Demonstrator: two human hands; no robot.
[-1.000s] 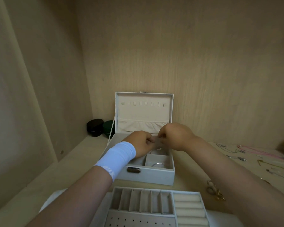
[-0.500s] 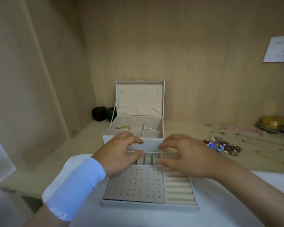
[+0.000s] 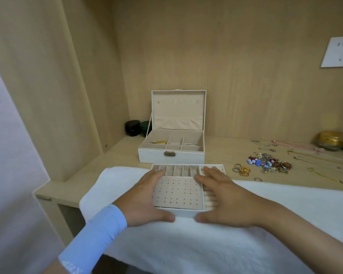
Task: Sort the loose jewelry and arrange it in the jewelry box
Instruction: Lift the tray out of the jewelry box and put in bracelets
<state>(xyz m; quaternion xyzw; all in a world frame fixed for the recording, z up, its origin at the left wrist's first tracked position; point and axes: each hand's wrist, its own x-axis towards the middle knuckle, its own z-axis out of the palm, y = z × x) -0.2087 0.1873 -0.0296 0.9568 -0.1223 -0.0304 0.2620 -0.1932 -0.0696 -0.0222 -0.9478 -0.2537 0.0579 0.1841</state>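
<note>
A cream removable tray (image 3: pixel 178 192), with a dotted earring panel, slots and ring rolls, lies on a white towel (image 3: pixel 186 244). My left hand (image 3: pixel 145 198) grips its left side, thumb at the near edge. My right hand (image 3: pixel 224 198) holds its right side, fingers over the ring rolls and thumb at the near edge. Behind stands the open jewelry box (image 3: pixel 171 157), with a gold piece (image 3: pixel 158 142) and a silver bangle (image 3: pixel 192 144) in its compartments. Loose earrings (image 3: pixel 269 165), rings (image 3: pixel 242 170) and chains (image 3: pixel 325 171) lie on the shelf to the right.
Two dark jars (image 3: pixel 135 127) stand left of the box in the back corner. A gold-lidded jar (image 3: pixel 331 140) sits at the far right. A white card (image 3: pixel 338 52) hangs on the back wall. A wooden side panel closes in the left.
Both hands have left the box's compartments and come back to the tray, which they now hold by its sides. The view has pulled back and more of the towel shows.
</note>
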